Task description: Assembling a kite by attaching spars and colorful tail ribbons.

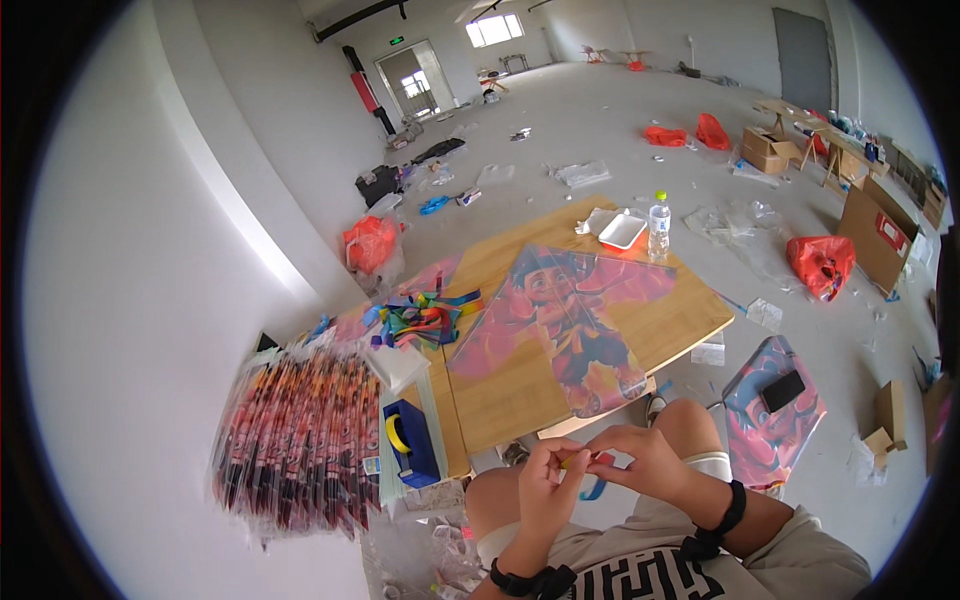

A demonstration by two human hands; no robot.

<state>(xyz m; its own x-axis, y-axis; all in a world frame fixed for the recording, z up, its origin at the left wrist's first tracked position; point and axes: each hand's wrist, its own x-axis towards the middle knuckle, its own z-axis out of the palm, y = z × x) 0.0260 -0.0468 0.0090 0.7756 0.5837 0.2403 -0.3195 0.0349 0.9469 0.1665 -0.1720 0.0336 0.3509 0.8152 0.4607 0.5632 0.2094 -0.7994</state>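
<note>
Both hands over lap, below counter [690, 325] edge w/ kite [560, 320] — left hand [545, 480] & right hand [645, 462] fingers pinching a small red-yellow strip [590, 460] between them.

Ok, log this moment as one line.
left hand: pinching small yellow-red piece | right hand: pinching same piece | kite: flat on wooden table | tape dispenser: table's left end

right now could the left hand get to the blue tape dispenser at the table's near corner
Probably yes. The left hand is pinching a small yellow piece together with the right hand, so it is busy, but the blue tape dispenser sits close on its left at the table corner, with nothing visibly between them.
</note>
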